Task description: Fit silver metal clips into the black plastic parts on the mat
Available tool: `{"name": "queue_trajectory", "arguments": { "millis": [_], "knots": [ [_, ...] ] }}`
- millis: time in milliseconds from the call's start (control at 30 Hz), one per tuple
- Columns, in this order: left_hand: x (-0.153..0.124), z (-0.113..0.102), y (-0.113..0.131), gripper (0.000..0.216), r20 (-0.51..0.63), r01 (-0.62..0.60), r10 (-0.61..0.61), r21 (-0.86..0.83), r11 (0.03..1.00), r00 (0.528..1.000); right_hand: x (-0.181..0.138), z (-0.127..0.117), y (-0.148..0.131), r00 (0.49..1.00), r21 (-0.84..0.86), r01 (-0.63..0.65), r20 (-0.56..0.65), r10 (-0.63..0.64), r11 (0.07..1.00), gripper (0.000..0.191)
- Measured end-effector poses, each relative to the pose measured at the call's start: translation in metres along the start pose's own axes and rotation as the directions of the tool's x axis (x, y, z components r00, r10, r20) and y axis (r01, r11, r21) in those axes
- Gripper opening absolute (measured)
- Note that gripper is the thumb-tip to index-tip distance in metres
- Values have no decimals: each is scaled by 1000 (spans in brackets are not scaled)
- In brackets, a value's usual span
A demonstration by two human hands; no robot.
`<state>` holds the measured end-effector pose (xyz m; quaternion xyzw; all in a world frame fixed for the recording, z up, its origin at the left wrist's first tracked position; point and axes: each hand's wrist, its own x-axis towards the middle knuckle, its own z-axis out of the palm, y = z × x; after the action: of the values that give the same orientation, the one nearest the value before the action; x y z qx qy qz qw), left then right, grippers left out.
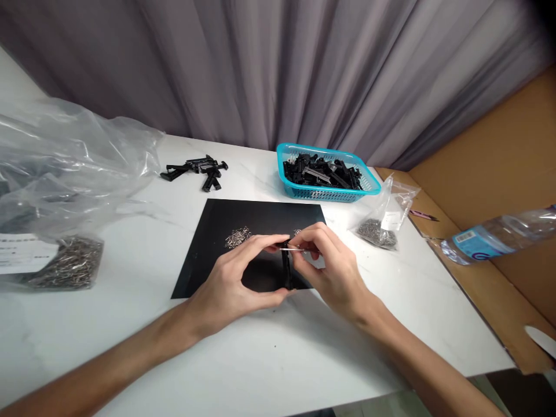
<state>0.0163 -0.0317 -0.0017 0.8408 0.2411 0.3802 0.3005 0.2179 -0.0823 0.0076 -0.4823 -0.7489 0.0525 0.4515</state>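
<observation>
Clip (286, 272) sits between both hands over the black mat (217, 243), long axis near-far. I see the left hand (237, 278) pinching it end to end. Right hand (332, 266) pinches a metal pin (290, 249) lying left-right across the clip's far end.

Head-worn camera, facing forward and down. The white table (143, 272) lies close below; a curtain (304, 69) closes the background.
</observation>
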Motion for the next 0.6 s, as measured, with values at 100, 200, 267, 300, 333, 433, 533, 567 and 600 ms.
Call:
{"name": "queue_trajectory", "arguments": {
  "millis": [100, 200, 267, 300, 333, 433, 533, 567, 600],
  "knots": [
    [0, 1, -2, 60, -9, -22, 22, 19, 1000, 1000, 0, -2, -2, 1000, -15, -4, 23, 4, 1000, 15],
    [1, -1, -5, 61, 11, 4, -5, 2, 1000, 1000, 0, -2, 0, 999, 5, -11, 41, 11, 1000, 15],
    [3, -3, -6, 64, 17, 32, -31, -38, 999, 999, 0, -2, 1, 999, 37, -22, 24, 21, 999, 14],
    [3, -4, -6, 65, 19, 44, -43, -61, 997, 999, 1, -2, 2, 999, 57, -35, 7, 35, 998, 13],
    [4, -5, -6, 66, 22, 57, -55, -84, 995, 998, 2, -2, 2, 999, 81, -49, -9, 50, 995, 12],
    [7, -7, -4, 67, 38, 86, -81, -140, 986, 996, 6, -3, 1, 993, 161, -102, -38, 109, 982, 8],
    [7, -8, -3, 68, 32, 93, -89, -177, 980, 996, 9, -6, -1, 986, 220, -149, -36, 160, 964, 5],
    [7, -8, -2, 68, 27, 96, -93, -187, 978, 995, 9, -7, -1, 985, 230, -159, -32, 171, 960, 5],
    [7, -9, -2, 69, 25, 101, -98, -195, 976, 995, 10, -8, -1, 984, 236, -163, -28, 174, 958, 4]
  ]
}}
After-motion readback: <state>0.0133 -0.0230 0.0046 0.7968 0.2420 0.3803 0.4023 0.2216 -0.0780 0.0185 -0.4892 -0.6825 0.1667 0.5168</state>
